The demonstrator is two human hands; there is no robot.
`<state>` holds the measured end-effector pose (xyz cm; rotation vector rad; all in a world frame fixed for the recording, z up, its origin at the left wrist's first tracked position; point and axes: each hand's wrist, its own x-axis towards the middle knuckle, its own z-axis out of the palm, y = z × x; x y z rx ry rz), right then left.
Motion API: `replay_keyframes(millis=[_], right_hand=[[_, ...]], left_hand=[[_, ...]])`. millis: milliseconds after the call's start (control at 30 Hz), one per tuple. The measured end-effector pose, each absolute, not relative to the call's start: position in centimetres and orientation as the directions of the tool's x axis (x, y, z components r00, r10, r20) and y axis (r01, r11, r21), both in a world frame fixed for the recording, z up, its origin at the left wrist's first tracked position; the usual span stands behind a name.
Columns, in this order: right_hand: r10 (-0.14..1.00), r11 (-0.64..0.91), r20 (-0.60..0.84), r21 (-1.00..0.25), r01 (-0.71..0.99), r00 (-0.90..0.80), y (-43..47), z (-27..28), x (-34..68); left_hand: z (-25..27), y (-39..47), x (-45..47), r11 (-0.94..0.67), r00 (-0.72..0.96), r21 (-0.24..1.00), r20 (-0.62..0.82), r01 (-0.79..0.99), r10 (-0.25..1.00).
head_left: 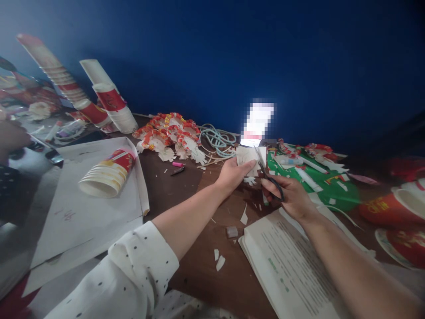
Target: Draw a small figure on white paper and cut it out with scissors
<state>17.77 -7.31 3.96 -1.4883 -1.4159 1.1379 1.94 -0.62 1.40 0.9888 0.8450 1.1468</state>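
My left hand (234, 173) pinches a small piece of white paper (245, 155) near the middle of the table, with faint drawn lines on it. Around the handles of a pair of dark scissors (263, 169) my right hand (292, 195) is closed. The scissor blades point up and away from me and lie at the right part of the paper; whether they are cutting into it I cannot tell. Just below the paper is a white hand-shaped cutout (250, 180). Paper scraps (244, 215) are scattered nearer to me on the brown table (199, 266).
Stacked paper cups (114, 106) lean at the back left, and more lie on a white board (83, 217). Red-and-white paper crafts (172, 133) and a pale cord (217, 139) sit behind. A lit phone (259, 122) stands against the blue wall. Printed sheets (282, 252) lie front right. Another person's hand (13, 137) is at left.
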Motion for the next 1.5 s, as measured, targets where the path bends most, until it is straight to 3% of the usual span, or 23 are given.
replay_keyframes(millis=[500,1500], right_hand=[[0.993,-0.084,-0.107,-0.947,0.311,-0.055,-7.2,4.6,18.1],[0.987,-0.084,-0.122,-0.948,0.307,-0.108,-6.9,3.6,19.4]], left_hand=[[1.9,-0.5,1.4,0.119,0.270,0.955,-0.043,-0.272,0.962],[1.2,0.0,1.4,0.132,0.293,0.938,-0.034,-0.320,0.956]])
